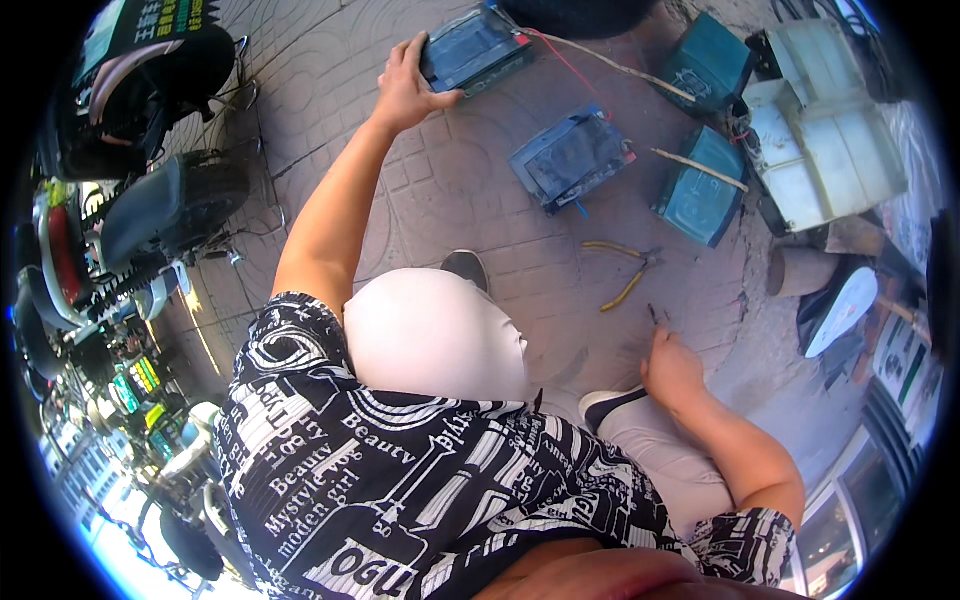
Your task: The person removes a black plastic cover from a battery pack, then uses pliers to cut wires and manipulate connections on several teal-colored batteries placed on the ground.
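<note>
My left hand (pixel 408 88) grips the near-left end of a dark battery (pixel 474 48) at the top, fingers over its edge. My right hand (pixel 672 365) is closed on a small, thin dark tool (pixel 652 312), too small to identify, low on the right. Yellow-handled pliers (pixel 626 290) lie open on the paving above it. A second dark battery (pixel 572 154) with a red wire and a blue tab sits between my hands. Two teal batteries (pixel 700 195) (pixel 710 60) with pale straps stand to its right.
Parked scooters (pixel 170 210) line the left side. A dark rounded object (pixel 575 12) is at the top. Pale plastic casings (pixel 815 150), a cylindrical block (pixel 795 270) and a white-topped object (pixel 840 310) crowd the right, near a glass-fronted edge. My knee (pixel 430 335) is below the batteries.
</note>
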Motion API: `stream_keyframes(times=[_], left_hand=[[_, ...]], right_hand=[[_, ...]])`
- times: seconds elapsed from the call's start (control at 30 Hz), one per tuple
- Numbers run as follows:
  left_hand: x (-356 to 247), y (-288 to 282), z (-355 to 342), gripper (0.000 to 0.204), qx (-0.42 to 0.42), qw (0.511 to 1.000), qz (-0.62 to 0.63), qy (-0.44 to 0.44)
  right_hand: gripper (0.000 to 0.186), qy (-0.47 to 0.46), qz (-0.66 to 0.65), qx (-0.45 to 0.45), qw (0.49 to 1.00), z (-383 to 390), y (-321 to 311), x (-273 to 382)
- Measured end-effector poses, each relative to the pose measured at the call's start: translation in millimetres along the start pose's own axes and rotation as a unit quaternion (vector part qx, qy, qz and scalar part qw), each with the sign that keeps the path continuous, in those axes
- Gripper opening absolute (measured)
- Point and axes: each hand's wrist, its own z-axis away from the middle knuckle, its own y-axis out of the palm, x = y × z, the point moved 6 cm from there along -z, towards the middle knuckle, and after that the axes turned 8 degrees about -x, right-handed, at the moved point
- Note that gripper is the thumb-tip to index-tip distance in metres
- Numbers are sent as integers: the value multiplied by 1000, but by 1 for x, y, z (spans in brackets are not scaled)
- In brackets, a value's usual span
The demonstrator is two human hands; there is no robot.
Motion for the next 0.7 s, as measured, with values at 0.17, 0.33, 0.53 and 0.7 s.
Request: stream_keyframes(times=[0.17, 0.33, 0.53, 0.7], left_hand=[[-8, 10, -4, 113, 33, 999, 3, -9], [-7, 11, -3, 113, 42, 999, 9, -20], [-45, 10, 44, 100, -116, 992, -42, 25], [-144, 40, 92, 104, 15, 999, 34, 34]], right_hand=[[56, 23, -12, -5, 1000, 2, 11, -10], [54, 7, 4, -6, 1000, 3, 6, -8], [56, 11, -7, 6, 1000, 3, 6, -8], [60, 22, -21, -1, 1000, 5, 11, -12]])
